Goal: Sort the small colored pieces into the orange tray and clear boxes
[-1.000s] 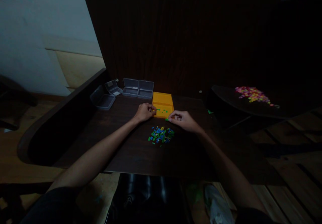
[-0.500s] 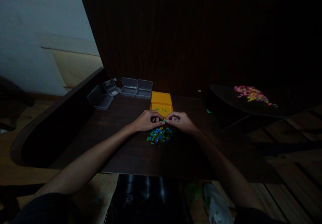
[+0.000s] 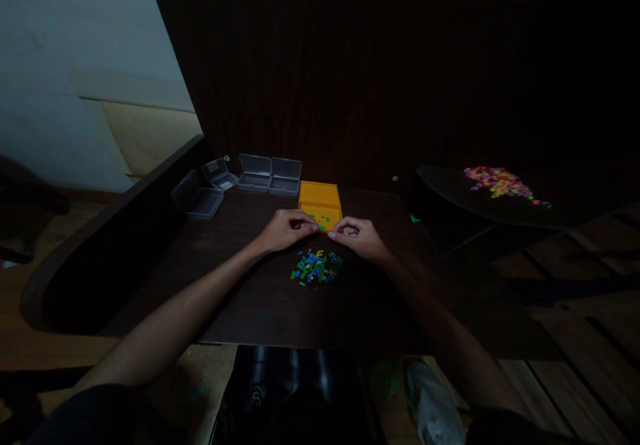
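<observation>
My left hand [image 3: 290, 230] is closed in a pinch on a small green toy brick [image 3: 321, 228] at the near edge of an open yellow box [image 3: 320, 193]. Several green bricks lie inside that box. Just right of it, my right hand [image 3: 361, 237] has thumb and forefinger pressed together by the box's near right corner; whatever they may hold is too small to make out. Nearer to me, a loose pile of small blue, green and yellow bricks [image 3: 317, 268] lies on the dark table [image 3: 250, 298], touched by neither hand.
Open clear plastic cases [image 3: 270, 183] stand at the back left, with another clear case [image 3: 200, 202] beside a raised dark side panel [image 3: 115, 232]. A heap of pink, red and yellow pieces [image 3: 500, 182] lies on a dark surface at right. A dark upright board rises behind.
My hands have come apart slightly. The left has moved up and left to the yellow box's near edge with the green brick; the right stays close to where it was.
</observation>
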Demonstrator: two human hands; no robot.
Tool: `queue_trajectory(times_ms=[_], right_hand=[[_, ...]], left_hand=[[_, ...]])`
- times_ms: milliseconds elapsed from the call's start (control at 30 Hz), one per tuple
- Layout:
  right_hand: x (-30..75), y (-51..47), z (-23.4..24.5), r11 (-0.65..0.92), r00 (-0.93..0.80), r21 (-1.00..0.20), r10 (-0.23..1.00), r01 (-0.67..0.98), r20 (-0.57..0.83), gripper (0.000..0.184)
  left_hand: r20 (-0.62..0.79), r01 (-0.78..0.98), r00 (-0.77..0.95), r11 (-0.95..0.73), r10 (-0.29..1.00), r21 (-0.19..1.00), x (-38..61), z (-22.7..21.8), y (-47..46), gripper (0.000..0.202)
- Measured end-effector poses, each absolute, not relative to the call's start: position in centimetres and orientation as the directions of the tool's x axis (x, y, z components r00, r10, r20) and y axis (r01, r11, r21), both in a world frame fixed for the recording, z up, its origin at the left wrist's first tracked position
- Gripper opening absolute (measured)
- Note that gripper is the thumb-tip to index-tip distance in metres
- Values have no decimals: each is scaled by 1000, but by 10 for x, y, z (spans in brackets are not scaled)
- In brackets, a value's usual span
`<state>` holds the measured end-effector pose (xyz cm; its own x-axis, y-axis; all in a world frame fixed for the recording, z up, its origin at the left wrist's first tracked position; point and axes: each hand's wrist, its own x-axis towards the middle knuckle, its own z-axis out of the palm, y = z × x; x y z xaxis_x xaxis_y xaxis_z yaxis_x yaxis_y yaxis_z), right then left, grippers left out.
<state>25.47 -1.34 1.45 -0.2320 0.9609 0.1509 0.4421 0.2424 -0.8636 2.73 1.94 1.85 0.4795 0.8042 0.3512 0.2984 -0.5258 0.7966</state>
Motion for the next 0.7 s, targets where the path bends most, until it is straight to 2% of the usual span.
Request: queue_trajectory(times_ms=[233, 400, 533, 700], right_hand=[[255, -15, 18, 351, -438, -766, 893, 539, 100, 24], [256, -16, 21, 422, -510, -700, 855, 575, 97, 19], [255, -16, 23, 471, -548, -659, 830, 586, 107, 16], [254, -14, 21, 520, -573, -613, 809, 594, 131, 13]], left_hand=[[424, 378, 364, -548, 829, 746, 21, 13, 32, 19], [450, 486, 326, -555, 832, 675, 24, 8, 36, 13], [390, 585, 291, -485, 873, 650, 27, 4, 39, 14], [323, 620, 249, -407, 913, 671, 30, 0, 43, 14]])
